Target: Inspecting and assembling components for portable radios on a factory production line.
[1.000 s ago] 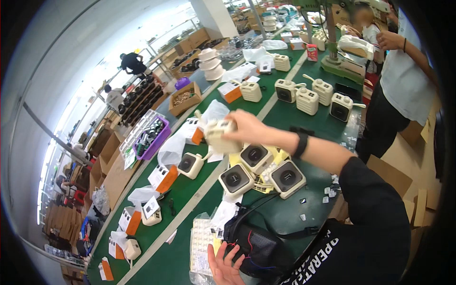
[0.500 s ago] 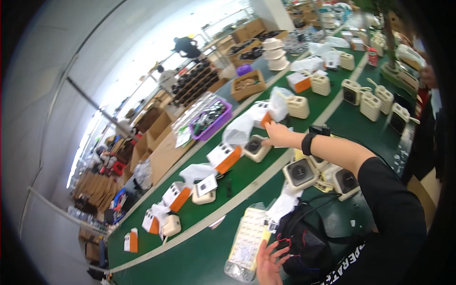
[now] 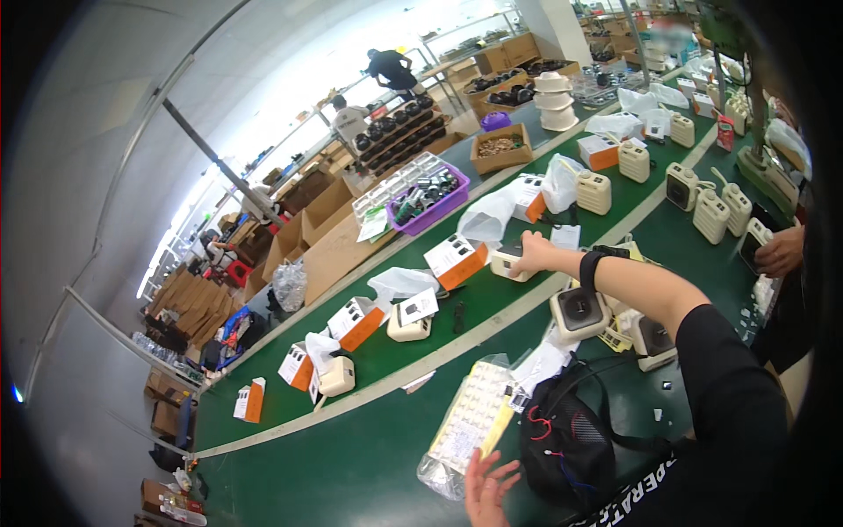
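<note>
My right hand, with a black band on its wrist, is closed around the right side of a cream boxy device on the green belt. Only part of the device shows past my fingers. Low in the picture, my left hand has its fingers spread and holds nothing. It is beside a plastic-wrapped sheet of pale labels and a black drawstring bag. Just below my right forearm sits another cream device with a dark square face.
White-and-orange boxes, plastic bags and more cream devices line the belt. A purple basket and a carton of small parts stand beyond it. Another person's hand is at a device on the right.
My right hand has come down onto the cream device and closed on it; the device's dark face has turned mostly from view. My left hand stays spread. The whole view has shifted.
</note>
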A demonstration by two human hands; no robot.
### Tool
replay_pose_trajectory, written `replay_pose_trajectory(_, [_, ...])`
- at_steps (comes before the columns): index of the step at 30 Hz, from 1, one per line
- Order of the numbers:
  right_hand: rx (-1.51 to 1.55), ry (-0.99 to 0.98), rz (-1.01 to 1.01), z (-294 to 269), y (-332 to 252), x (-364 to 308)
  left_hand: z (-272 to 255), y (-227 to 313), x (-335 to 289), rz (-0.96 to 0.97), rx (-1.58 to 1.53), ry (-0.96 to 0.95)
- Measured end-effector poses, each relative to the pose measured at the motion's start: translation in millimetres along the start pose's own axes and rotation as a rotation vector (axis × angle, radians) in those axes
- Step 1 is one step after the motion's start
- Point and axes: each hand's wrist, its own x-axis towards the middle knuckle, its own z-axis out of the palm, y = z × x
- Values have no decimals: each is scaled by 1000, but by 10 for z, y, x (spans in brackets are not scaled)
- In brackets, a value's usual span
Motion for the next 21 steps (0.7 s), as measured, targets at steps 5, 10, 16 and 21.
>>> replay_pose_trajectory(5, [230,163,-854,-476,-159,-1429,-106,212,82,123,47,18])
replay_pose_trajectory(10, [-119,271,-1433,-653,-329,-2782,39,416,172,664,648,-86])
replay_pose_trajectory(16, [24,424,-1611,-735,-330,-3347,138,441,92,841,414,-381])
replay_pose_trajectory(21, [58,341,-1530,-788,-279,-3561,143,490,-17,775,404,-441])
